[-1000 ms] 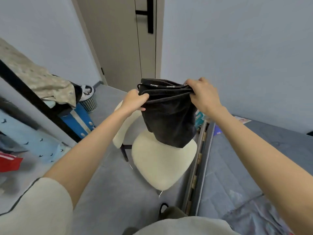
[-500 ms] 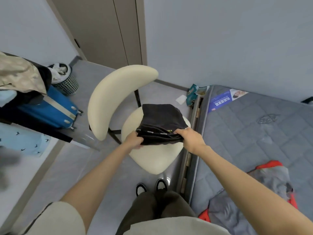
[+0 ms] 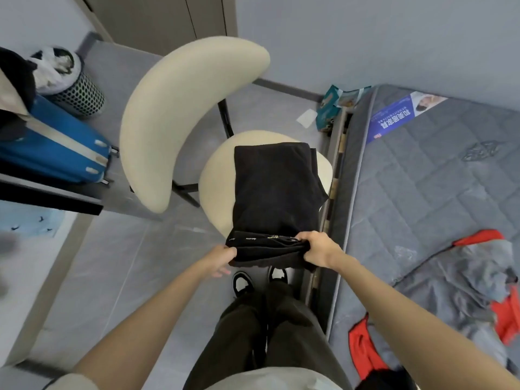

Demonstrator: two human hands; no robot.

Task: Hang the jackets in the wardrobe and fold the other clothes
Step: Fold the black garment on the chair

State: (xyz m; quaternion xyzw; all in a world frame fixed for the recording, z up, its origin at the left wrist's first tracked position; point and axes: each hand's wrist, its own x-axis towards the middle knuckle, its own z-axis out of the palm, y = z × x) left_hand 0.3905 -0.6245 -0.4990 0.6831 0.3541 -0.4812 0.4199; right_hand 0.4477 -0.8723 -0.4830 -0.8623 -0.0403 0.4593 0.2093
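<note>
**Folded black garment laid on the chair seat, both hands at its near edge**

A cream chair (image 3: 194, 114) stands in the middle of the scene, its curved backrest swung to the left and its round seat close against the bed frame on the right. On the far left, a blue suitcase (image 3: 56, 147) lies on the grey floor, with a perforated waste bin (image 3: 76, 91) beyond it, lined with a white bag. A dark rail crosses the left edge in front of the suitcase, with cloth draped over it above. To the right, a grey quilted mattress (image 3: 422, 192) carries a blue printed label (image 3: 394, 119) at its far end and a crumpled grey and red jacket (image 3: 478, 288) near its near end. A teal packet (image 3: 334, 108) sits on the floor at the far corner of the bed, beside a scrap of white paper. The person's dark trousers and black-and-white shoes show below the chair, toes touching its near side.

The black garment (image 3: 275, 192) lies flat on the seat, folded into a rough rectangle, its far edge reaching the far part of the seat and its near edge overhanging. Small pale lettering runs along the waistband at the near edge. The left hand (image 3: 219, 260) pinches the near-left corner with fingers closed on the cloth. The right hand (image 3: 318, 249) clenches the bunched near-right corner.
</note>
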